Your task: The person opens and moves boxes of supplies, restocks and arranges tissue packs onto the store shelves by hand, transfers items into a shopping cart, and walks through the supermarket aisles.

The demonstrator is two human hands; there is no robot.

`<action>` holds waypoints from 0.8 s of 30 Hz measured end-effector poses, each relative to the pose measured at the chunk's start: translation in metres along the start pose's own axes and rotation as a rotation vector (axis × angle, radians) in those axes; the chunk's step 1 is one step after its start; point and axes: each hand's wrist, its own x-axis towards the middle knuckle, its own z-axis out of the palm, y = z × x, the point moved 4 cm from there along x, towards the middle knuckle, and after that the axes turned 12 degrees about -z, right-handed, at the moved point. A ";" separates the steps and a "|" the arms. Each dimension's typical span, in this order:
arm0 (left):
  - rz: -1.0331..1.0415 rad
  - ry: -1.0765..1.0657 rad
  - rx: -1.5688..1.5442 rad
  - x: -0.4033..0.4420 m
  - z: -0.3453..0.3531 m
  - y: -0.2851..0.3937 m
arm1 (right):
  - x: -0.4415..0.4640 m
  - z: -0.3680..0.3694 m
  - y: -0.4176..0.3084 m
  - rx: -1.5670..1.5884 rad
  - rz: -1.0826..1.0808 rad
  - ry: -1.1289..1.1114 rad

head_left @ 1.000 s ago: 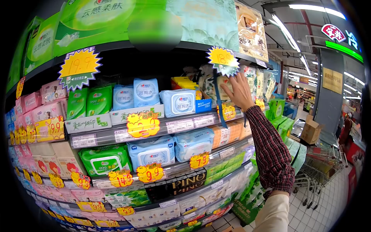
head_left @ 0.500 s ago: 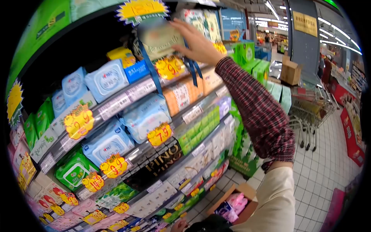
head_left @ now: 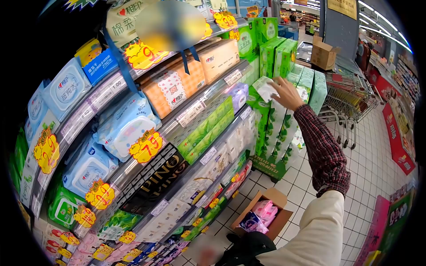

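My right hand reaches out to a stack of green and white tissue packs beside the shelf end. Its thumb and fingers are apart, with the fingertips at a white-topped tissue pack; a firm grip does not show. My left hand is low at the bottom edge, smeared, its fingers unclear. Close to the right hand stand green tissue boxes and pale green packs.
A shelf rack holds blue wet-wipe packs, orange tissue packs and yellow price tags. On the tiled floor sits an open carton with pink and purple packs. Shopping carts and a cardboard box are farther right.
My right hand has left the cream bag on the upper shelf and moved down and right to the green tissue stack. The view has turned right and downward.
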 end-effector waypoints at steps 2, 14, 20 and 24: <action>0.009 0.005 -0.016 -0.009 0.004 0.007 | -0.051 0.037 0.013 0.038 0.123 -0.145; 0.002 0.447 0.080 -0.129 0.039 -0.045 | -0.288 0.136 -0.109 0.512 0.065 -0.772; -0.056 0.446 -0.166 -0.207 0.161 -0.155 | -0.482 0.122 -0.241 0.741 -0.442 -0.946; -0.144 0.311 -0.258 -0.230 0.243 -0.169 | -0.687 0.079 -0.274 1.008 -0.380 -1.210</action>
